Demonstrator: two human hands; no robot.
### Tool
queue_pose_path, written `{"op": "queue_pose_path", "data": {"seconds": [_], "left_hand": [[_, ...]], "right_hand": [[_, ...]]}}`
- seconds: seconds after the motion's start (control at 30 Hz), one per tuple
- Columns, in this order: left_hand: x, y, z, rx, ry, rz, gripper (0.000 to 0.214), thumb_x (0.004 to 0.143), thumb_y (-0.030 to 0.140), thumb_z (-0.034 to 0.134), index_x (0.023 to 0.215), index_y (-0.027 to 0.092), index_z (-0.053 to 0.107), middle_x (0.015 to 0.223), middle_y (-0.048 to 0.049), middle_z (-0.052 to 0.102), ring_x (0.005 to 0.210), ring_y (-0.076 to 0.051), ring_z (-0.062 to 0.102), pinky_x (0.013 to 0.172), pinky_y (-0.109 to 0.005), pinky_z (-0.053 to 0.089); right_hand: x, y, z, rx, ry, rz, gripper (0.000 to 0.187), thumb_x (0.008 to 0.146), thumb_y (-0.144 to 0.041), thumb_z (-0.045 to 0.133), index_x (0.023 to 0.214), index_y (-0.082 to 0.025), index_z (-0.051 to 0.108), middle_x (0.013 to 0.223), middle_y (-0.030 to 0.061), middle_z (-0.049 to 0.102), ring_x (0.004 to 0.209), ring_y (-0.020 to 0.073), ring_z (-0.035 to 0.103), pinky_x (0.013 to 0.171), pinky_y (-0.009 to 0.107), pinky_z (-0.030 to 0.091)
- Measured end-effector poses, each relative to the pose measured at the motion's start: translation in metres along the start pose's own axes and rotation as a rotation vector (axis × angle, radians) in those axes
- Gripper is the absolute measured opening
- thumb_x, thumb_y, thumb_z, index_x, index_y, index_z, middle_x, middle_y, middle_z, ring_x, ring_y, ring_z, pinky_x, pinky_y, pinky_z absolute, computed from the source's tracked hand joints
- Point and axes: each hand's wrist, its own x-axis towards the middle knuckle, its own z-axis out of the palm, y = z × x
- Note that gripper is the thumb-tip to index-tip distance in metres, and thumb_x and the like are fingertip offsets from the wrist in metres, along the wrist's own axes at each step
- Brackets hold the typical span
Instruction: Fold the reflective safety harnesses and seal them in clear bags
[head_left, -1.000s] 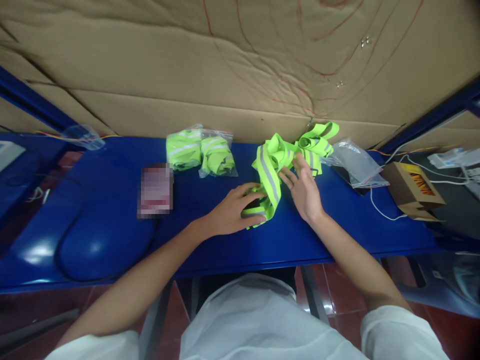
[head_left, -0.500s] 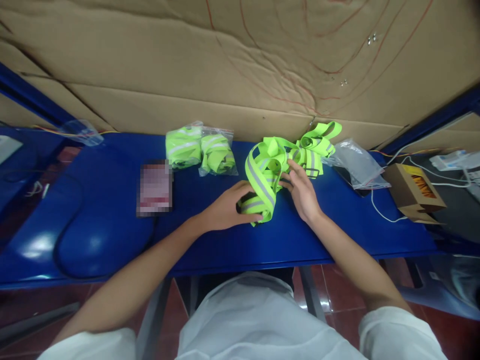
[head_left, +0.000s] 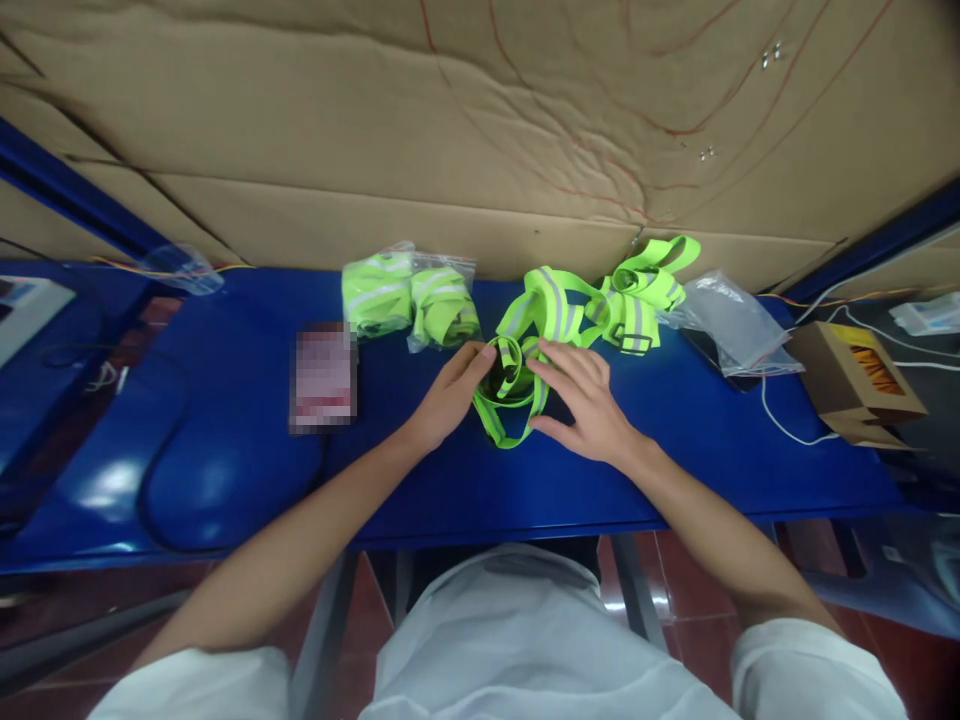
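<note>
A bright yellow-green reflective strap (head_left: 559, 305) with a silver stripe lies in loose loops on the blue table. My left hand (head_left: 450, 390) is closed on the left side of its coiled part, thumb on top. At the right of the same loops is my right hand (head_left: 585, 400), fingertips against the strap and thumb stretched apart. Behind it, toward the right, a second bundle of the same strap (head_left: 637, 310) rests with a black buckle (head_left: 634, 343) in front. Whether the two bundles are joined I cannot tell.
Two clear bags of folded straps, a left bag (head_left: 377, 295) and a right bag (head_left: 444, 308), stand at the back. A blurred-out flat item (head_left: 324, 380) lies left. Rightward are empty plastic bags (head_left: 739, 320), a cardboard box (head_left: 855, 385) and a white cable (head_left: 780, 422). Cardboard (head_left: 337, 130) walls the back.
My left hand has moved up to the coil and closed its thumb over it. The strap's front loop has turned and opened. My right hand has come slightly down and its thumb has spread.
</note>
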Motion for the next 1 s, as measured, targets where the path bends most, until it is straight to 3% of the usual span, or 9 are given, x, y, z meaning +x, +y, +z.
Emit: {"op": "queue_pose_path", "data": {"seconds": [0.13, 0.3, 0.5, 0.57, 0.7, 0.77, 0.83, 0.93, 1.0], "left_hand": [[0.001, -0.003, -0.001, -0.091, -0.025, -0.098, 0.051, 0.093, 0.070, 0.061, 0.095, 0.020, 0.066, 0.094, -0.0020, 0.067, 0.090, -0.020, 0.063, 0.084, -0.031, 0.053], [0.001, -0.003, -0.001, -0.031, -0.009, 0.005, 0.052, 0.096, 0.067, 0.057, 0.109, 0.018, 0.069, 0.110, -0.0062, 0.071, 0.112, -0.024, 0.063, 0.099, -0.034, 0.050], [-0.002, 0.001, -0.004, 0.068, -0.105, 0.091, 0.053, 0.086, 0.062, 0.075, 0.114, 0.018, 0.064, 0.098, -0.0040, 0.071, 0.089, -0.020, 0.066, 0.079, -0.028, 0.052], [-0.004, 0.003, -0.007, 0.177, -0.149, 0.112, 0.047, 0.087, 0.060, 0.074, 0.107, 0.018, 0.067, 0.089, -0.0027, 0.071, 0.079, -0.018, 0.064, 0.072, -0.027, 0.049], [-0.003, 0.004, -0.011, 0.323, 0.003, 0.119, 0.057, 0.100, 0.062, 0.050, 0.067, 0.017, 0.060, 0.061, -0.0003, 0.057, 0.059, -0.014, 0.052, 0.057, -0.026, 0.037], [-0.002, 0.001, -0.011, 0.330, 0.055, 0.089, 0.061, 0.101, 0.062, 0.047, 0.059, 0.018, 0.052, 0.054, 0.0012, 0.049, 0.052, -0.012, 0.045, 0.051, -0.027, 0.032], [-0.001, -0.003, -0.009, 0.369, 0.018, 0.103, 0.059, 0.101, 0.059, 0.047, 0.059, 0.018, 0.050, 0.052, 0.0021, 0.045, 0.051, -0.012, 0.043, 0.050, -0.026, 0.031], [-0.004, -0.008, -0.004, 0.454, -0.126, 0.173, 0.042, 0.097, 0.051, 0.055, 0.073, 0.017, 0.062, 0.065, 0.0009, 0.059, 0.064, -0.016, 0.057, 0.059, -0.026, 0.044], [-0.006, -0.010, -0.002, 0.509, -0.191, 0.303, 0.033, 0.091, 0.041, 0.066, 0.112, 0.015, 0.068, 0.105, -0.0071, 0.072, 0.099, -0.026, 0.068, 0.083, -0.033, 0.055]], "right_hand": [[0.001, 0.007, 0.003, 0.003, -0.027, 0.080, 0.058, 0.106, -0.055, 0.049, 0.158, -0.029, 0.044, 0.162, 0.0108, 0.048, 0.150, 0.0321, 0.044, 0.121, 0.052, 0.033], [-0.002, 0.002, 0.002, -0.026, -0.044, 0.077, 0.064, 0.104, -0.060, 0.049, 0.160, -0.030, 0.041, 0.164, 0.0106, 0.044, 0.150, 0.0346, 0.043, 0.121, 0.052, 0.031], [-0.001, 0.000, -0.002, -0.013, -0.041, 0.025, 0.090, 0.090, -0.080, 0.057, 0.162, -0.030, 0.036, 0.162, 0.0118, 0.047, 0.147, 0.0378, 0.046, 0.120, 0.052, 0.027], [0.001, 0.004, -0.003, 0.029, 0.005, 0.065, 0.083, 0.095, -0.077, 0.054, 0.160, -0.028, 0.039, 0.153, 0.0123, 0.057, 0.136, 0.0354, 0.056, 0.115, 0.051, 0.030], [0.003, 0.007, 0.000, -0.025, 0.006, 0.199, 0.060, 0.102, -0.061, 0.055, 0.149, -0.023, 0.051, 0.126, 0.0114, 0.073, 0.112, 0.0314, 0.067, 0.103, 0.048, 0.034], [0.004, 0.004, 0.002, -0.061, -0.004, 0.188, 0.051, 0.103, -0.056, 0.055, 0.142, -0.023, 0.057, 0.130, 0.0120, 0.072, 0.119, 0.0334, 0.065, 0.105, 0.050, 0.033], [0.004, 0.000, 0.004, -0.036, -0.007, 0.142, 0.050, 0.103, -0.054, 0.055, 0.143, -0.024, 0.057, 0.140, 0.0118, 0.067, 0.129, 0.0342, 0.061, 0.110, 0.051, 0.030], [0.004, -0.003, 0.005, 0.076, 0.011, 0.149, 0.047, 0.106, -0.050, 0.054, 0.145, -0.025, 0.054, 0.135, 0.0098, 0.070, 0.121, 0.0298, 0.066, 0.113, 0.049, 0.033], [0.003, -0.002, 0.007, 0.114, 0.063, 0.220, 0.041, 0.107, -0.047, 0.052, 0.142, -0.027, 0.056, 0.128, 0.0082, 0.073, 0.113, 0.0282, 0.069, 0.110, 0.048, 0.038]]}}
